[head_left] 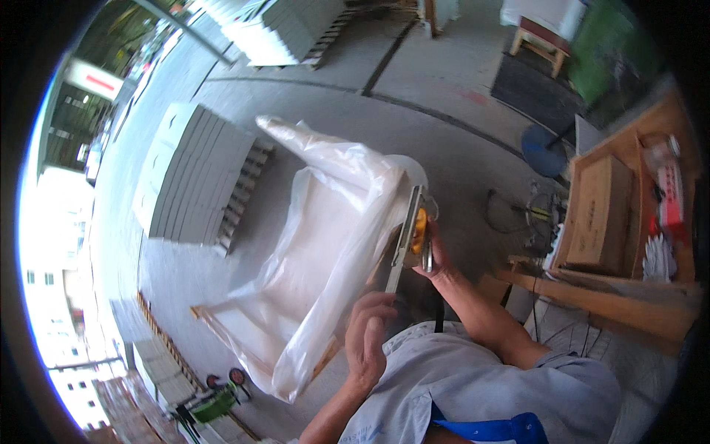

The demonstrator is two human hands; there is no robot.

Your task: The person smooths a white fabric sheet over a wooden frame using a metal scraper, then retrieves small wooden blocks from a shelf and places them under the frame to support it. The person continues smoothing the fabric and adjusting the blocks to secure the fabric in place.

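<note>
My right hand (436,259) is closed round a stapler-like hand tool (419,231) with a yellow body and a long metal rail. The rail slants down toward my left hand (367,340). My left fingers are bent together at the rail's lower end; whatever they pinch is too small to make out. Just left of both hands stands a large, open-topped piece (310,229) with a pale flat panel, draped in clear plastic film. The film is bunched along its near edge and upper end, and a bit of wood shows at its lower corners.
Stacked pale boards on a pallet (196,177) stand to the left, with another stack (281,33) farther back. At the right, a wooden bench (606,296) holds a cardboard box (600,214) and gloves (658,259). A green cart (214,407) is at lower left.
</note>
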